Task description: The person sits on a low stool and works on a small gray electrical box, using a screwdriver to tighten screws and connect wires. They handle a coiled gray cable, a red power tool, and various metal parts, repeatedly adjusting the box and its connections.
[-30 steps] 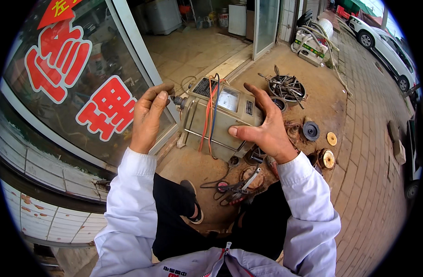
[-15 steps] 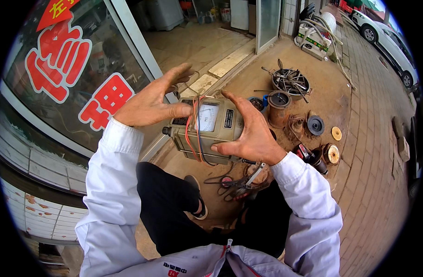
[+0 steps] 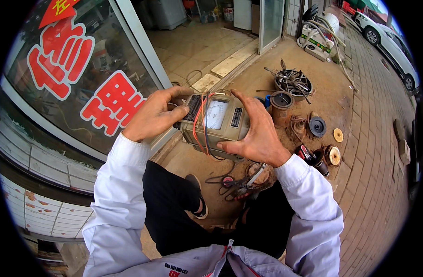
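Held up above my knees is an olive-grey hand-held insulation tester point(image 3: 224, 132) with a needle dial point(image 3: 215, 114) on top. Red and dark test leads point(image 3: 200, 121) lie across it beside the dial and hang down its near side. My left hand point(image 3: 158, 113) grips its left end, thumb on top and fingers bent around the far side. Around the right end wraps my right hand point(image 3: 260, 131), its thumb along the near edge and forefinger reaching to the far corner. The tester's underside is hidden.
On the ground to the right stand a pan of hand tools point(image 3: 292, 83), a rusty cylindrical housing point(image 3: 281, 107), a black disc-shaped part point(image 3: 317, 126) and a round pump part point(image 3: 333, 155). Cables and a metal-strapped part point(image 3: 256, 175) lie between my feet. A glass door point(image 3: 128, 51) flanks the left.
My left hand has closed from a spread pose onto the tester's left end. The tester has shifted slightly right and turned a little, with my right hand still holding it.
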Demonstrator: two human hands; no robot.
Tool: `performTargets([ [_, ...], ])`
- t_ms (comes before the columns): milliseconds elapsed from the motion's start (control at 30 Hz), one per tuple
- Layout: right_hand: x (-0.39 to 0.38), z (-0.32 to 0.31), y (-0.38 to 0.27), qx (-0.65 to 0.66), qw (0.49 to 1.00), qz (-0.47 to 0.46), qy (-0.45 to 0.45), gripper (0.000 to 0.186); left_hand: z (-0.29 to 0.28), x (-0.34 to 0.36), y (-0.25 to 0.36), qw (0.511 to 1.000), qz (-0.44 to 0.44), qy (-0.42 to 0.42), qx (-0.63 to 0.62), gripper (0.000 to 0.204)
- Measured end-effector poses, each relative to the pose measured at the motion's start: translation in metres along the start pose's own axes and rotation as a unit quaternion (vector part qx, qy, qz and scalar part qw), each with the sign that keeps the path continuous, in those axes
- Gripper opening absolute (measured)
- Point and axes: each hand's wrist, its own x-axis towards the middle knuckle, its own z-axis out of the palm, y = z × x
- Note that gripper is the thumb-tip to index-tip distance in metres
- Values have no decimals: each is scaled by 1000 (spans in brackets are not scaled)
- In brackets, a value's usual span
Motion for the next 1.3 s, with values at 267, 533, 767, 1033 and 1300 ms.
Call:
performTargets([
  [267,2,7,4,-9,1000,8,-9,107,16,-10,18,969,128,69,198,78],
  [533,-13,18,8,24,996,-38,-77,113,48,1,14,933,188,-110,288,115],
  [767,-26,23,14,-15,990,-58,-127,112,82,-7,2,944,60,-148,288,122],
  [1033,-11,12,9,-56,990,-124,-44,103,65,-5,-2,956,79,-52,279,110],
  [1300,-22,-75,-102,-144,944,-71,-289,54,-18,16,-75,943,-73,29,322,113],
])
